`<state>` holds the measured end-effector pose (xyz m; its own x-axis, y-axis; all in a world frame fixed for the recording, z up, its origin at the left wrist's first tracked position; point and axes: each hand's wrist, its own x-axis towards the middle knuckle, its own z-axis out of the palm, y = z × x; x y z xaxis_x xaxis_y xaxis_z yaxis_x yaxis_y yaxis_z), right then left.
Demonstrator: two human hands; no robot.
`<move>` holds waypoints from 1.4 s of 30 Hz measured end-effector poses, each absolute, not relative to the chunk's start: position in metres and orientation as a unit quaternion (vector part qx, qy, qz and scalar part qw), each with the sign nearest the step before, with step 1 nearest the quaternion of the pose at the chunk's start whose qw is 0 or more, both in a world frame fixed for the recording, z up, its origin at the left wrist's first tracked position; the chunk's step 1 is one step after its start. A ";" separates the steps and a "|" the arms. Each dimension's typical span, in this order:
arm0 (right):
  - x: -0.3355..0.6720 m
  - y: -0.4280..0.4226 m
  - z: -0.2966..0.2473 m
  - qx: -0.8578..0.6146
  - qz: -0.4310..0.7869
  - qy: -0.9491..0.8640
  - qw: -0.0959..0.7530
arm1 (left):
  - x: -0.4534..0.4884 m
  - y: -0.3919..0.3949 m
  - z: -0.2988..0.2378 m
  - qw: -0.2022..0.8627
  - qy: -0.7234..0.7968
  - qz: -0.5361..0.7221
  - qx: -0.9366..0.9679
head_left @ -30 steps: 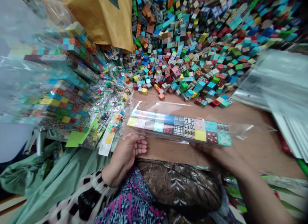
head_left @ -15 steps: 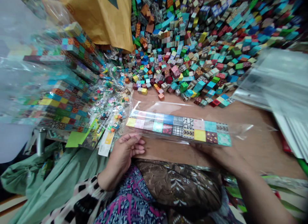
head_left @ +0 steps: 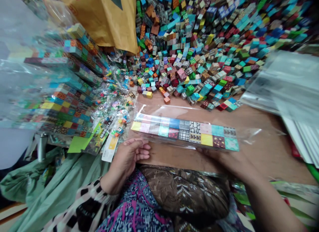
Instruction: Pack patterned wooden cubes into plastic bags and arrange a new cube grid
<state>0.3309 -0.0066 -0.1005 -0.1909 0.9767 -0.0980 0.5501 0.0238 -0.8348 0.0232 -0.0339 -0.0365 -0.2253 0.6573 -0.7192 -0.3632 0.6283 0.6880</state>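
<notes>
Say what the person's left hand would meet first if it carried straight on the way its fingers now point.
The left hand would most likely meet the lower edge of the clear plastic bag holding the row of coloured blocks; its fingertips lie very close, perhaps already touching.

This was a small packing workshop: a heap of coloured wooden blocks (head_left: 199, 49) lay beyond the wooden table (head_left: 261, 152), with bagged block sets (head_left: 64, 105) left of it and a stack of clear plastic bags (head_left: 286, 82) right of it.

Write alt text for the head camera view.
The person's left hand and right hand are at the lower edge of a clear plastic bag holding two rows of coloured cubes on a wooden table. A huge heap of loose cubes lies beyond.
</notes>
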 end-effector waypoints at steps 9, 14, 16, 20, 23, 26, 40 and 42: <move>0.332 -0.008 -0.101 -0.571 0.414 -0.656 0.269 | 0.029 -0.034 -0.044 0.584 0.659 0.452 0.144; 0.331 -0.009 -0.102 -0.569 0.419 -0.651 0.278 | 0.034 -0.033 -0.045 0.559 0.666 0.471 0.149; 0.331 -0.009 -0.103 -0.565 0.423 -0.649 0.283 | 0.036 -0.033 -0.046 0.551 0.670 0.474 0.156; 0.331 -0.008 -0.103 -0.571 0.425 -0.642 0.284 | 0.035 -0.033 -0.051 0.546 0.671 0.472 0.169; 0.331 -0.008 -0.102 -0.574 0.426 -0.640 0.283 | 0.032 -0.036 -0.052 0.558 0.669 0.459 0.175; 0.331 -0.008 -0.101 -0.564 0.425 -0.646 0.287 | 0.028 -0.043 -0.051 0.545 0.673 0.455 0.207; 0.323 -0.004 -0.088 -0.575 0.411 -0.646 0.289 | -0.015 -0.001 -0.043 0.520 0.584 0.309 0.541; 0.322 -0.003 -0.086 -0.573 0.406 -0.651 0.289 | -0.015 0.000 -0.043 0.500 0.583 0.315 0.558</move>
